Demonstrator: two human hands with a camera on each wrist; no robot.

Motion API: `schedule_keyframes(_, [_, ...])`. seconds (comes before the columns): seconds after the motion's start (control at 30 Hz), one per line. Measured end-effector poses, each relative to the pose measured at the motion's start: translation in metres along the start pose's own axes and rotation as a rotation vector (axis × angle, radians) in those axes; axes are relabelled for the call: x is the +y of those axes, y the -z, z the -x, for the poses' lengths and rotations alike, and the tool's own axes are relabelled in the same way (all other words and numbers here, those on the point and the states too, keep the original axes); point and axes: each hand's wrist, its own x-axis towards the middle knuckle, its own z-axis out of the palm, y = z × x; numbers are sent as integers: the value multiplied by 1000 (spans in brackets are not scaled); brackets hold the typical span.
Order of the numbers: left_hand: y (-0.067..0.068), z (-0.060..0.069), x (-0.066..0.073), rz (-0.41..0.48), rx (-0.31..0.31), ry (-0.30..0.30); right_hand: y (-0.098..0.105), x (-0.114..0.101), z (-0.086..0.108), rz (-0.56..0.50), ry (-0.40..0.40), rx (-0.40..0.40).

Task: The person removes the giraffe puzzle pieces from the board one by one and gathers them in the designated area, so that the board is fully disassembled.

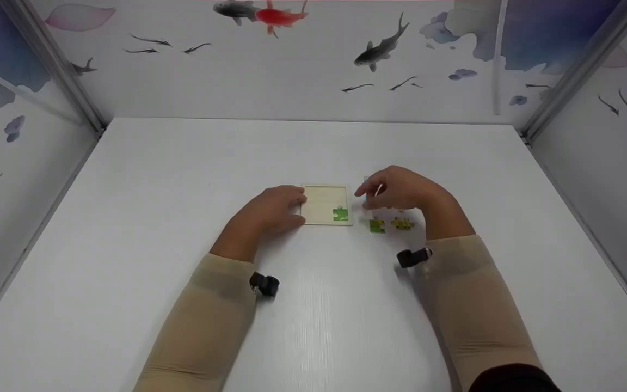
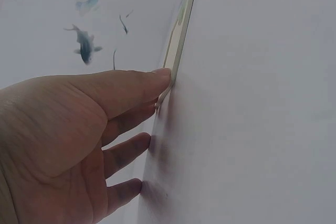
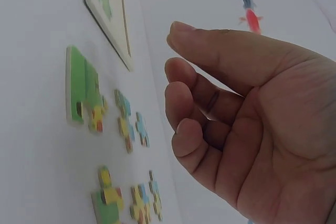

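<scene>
A square wooden puzzle tray (image 1: pixel 318 201) lies flat, with one green jigsaw piece (image 1: pixel 340 214) in its near right corner. My left hand (image 1: pixel 274 209) holds the tray by its left side, the thumb (image 2: pixel 164 77) at the near corner and the other fingers along the edge. Just right of the tray, my right hand (image 1: pixel 403 188) hovers with loosely bent fingers and nothing between them. Beneath and beside it lie loose jigsaw pieces, among them a green and yellow piece (image 1: pixel 377 225) and a mostly yellow piece (image 1: pixel 402 223); the hand partly hides others.
In the right wrist view, several loose pieces lie in two rows, including a blue and yellow piece (image 3: pixel 124 116) and a green piece (image 3: pixel 84 82). White walls with painted fish (image 1: pixel 381 51) enclose the white table (image 1: pixel 313 316) at the back and sides.
</scene>
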Motion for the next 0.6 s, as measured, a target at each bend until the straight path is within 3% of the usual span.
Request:
schedule_keyframes(0.27, [-1, -2, 0, -3, 3, 5, -15, -19, -15, -23, 65, -12])
schedule_keyframes(0.6, [-1, -2, 0, -1, 13, 3, -29, -22, -23, 1, -29, -13])
